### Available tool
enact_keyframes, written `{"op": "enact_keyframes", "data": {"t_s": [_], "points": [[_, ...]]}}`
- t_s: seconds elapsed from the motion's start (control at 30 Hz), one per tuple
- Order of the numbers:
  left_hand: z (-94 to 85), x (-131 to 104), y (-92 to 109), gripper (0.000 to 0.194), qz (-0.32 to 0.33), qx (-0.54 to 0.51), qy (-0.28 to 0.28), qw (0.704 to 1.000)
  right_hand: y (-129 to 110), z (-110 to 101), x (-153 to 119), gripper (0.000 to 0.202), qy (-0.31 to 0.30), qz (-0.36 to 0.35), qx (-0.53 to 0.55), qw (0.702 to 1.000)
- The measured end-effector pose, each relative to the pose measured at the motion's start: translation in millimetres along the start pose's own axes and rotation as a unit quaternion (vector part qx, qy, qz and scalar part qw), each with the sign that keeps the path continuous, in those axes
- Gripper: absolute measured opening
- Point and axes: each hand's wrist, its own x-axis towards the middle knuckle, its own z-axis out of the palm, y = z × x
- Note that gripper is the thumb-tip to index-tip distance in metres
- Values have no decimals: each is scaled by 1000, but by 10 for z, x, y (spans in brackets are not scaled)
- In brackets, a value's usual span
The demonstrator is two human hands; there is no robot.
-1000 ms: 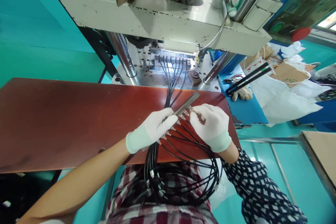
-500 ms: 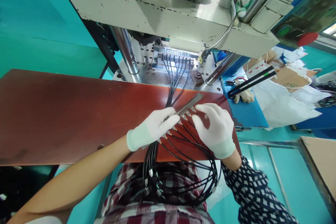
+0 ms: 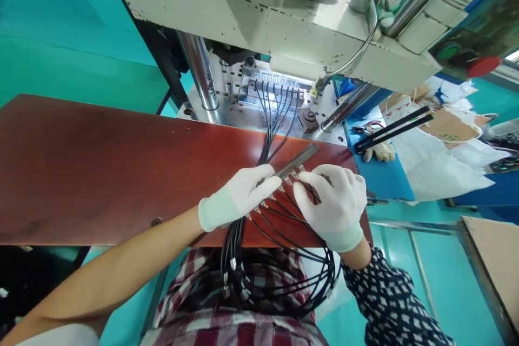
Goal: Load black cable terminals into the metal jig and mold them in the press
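A narrow metal bar (image 3: pixel 305 156) lies tilted above the brown board, with a row of small metal cable connectors (image 3: pixel 281 188) along its near edge. My left hand (image 3: pixel 253 190), in a white glove, grips the bar's middle between thumb and fingers. At the bar's right part my gloved right hand (image 3: pixel 334 201) pinches one of the black cables (image 3: pixel 286 216) close to its connector. The cables loop down in a coil (image 3: pixel 324 281) over my lap. Several more black cables (image 3: pixel 270 138) run from a metal mould (image 3: pixel 263 96) in the press toward my hands.
The brown board (image 3: pixel 89 173) spans the front of a press with a pale beam (image 3: pixel 259 27) and steel columns (image 3: pixel 198 73). To the right, a blue shelf (image 3: pixel 389 181) carries black strips (image 3: pixel 393 130) and a glove (image 3: pixel 379 151). A red button (image 3: pixel 484 66) is at upper right.
My right hand has shifted slightly down along the bar's near edge, its fingers closing around a cable near a connector. My left hand keeps its grip; the whole view has shifted slightly.
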Motion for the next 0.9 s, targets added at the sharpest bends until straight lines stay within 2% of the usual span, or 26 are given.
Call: {"op": "enact_keyframes", "data": {"t_s": [0.13,0.43,0.57,0.7,0.8,0.9], "points": [[4,16,-7,43,0,-6,10,1000,-51,-37,-17,6,-2,-19,-11,1000],[14,24,-5,43,7,-12,10,1000,-70,106,-9,8,8,-26,-5,1000],[13,13,13,43,-9,-27,12,1000,-121,-10,-8,3,-22,-10,-3,1000],[9,3,30,43,-12,-33,15,999,-203,-91,-2,9,-61,-17,-9,998],[8,6,34,42,-13,-31,16,999,-231,-26,2,14,-76,-25,-6,997],[15,21,32,43,-7,-20,25,999,-231,56,6,16,-61,-28,5,998]]}}
